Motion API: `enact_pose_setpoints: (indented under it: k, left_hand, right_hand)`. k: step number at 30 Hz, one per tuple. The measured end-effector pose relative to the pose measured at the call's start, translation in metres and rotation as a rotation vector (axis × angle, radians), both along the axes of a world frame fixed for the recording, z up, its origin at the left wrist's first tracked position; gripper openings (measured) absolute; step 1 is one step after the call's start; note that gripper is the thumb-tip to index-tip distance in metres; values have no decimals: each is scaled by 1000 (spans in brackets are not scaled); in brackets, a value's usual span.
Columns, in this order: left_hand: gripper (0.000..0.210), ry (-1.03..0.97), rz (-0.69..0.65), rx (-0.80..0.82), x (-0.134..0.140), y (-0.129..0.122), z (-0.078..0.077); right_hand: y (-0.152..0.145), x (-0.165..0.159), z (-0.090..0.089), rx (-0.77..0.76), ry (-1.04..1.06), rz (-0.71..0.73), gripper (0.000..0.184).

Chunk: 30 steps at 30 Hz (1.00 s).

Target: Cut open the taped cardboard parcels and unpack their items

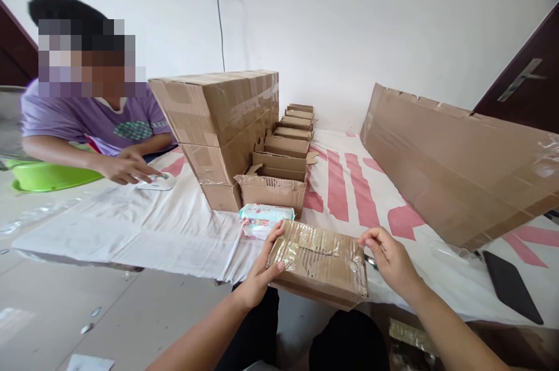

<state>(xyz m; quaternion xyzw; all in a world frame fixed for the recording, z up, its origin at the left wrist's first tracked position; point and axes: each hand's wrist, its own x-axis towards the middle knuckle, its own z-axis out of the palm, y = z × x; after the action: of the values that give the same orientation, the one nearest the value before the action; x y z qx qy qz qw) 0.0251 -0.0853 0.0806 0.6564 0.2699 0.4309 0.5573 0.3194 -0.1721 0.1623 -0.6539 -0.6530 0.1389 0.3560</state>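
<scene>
A small cardboard box [321, 263], covered on top with shiny clear tape, sits at the table's near edge in front of me. My left hand [261, 275] grips its left end, thumb on the near side and fingers over the far side. At the right top corner, my right hand [386, 251] is closed in a pinch against the box; whatever is between the fingertips is too small to make out. Just behind the box lies a pack of wipes [266, 216]. A small dark object, partly hidden, shows beside my right fingers.
Stacked cardboard boxes [218, 126] stand left of a row of open boxes [275, 190]. A large cardboard sheet [449, 167] leans at right, near a black phone-like slab [512, 286]. Across the cloth-covered table [131, 243], a person [96, 126] reaches toward a white object [157, 183].
</scene>
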Motion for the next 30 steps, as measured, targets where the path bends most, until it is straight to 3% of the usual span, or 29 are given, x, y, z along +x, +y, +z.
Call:
enact_pose_setpoints:
  k: [4,9,14,30]
  left_hand:
    - [60,6,-3,14,0,0,-1]
    - [61,22,0,22,-1,1,-3]
    - [60,14,-12,20,-2,1,-3]
    - [63,6,-2,4,-2,1,-4]
  right_hand:
    - [-1,5,2,-9,-5,-103,24]
    - [-2,-9,11,-193,-45,28,24]
    - [3,-22,13,-313,-150,52,20]
    - [2,-28,0,-261,-250,47,19]
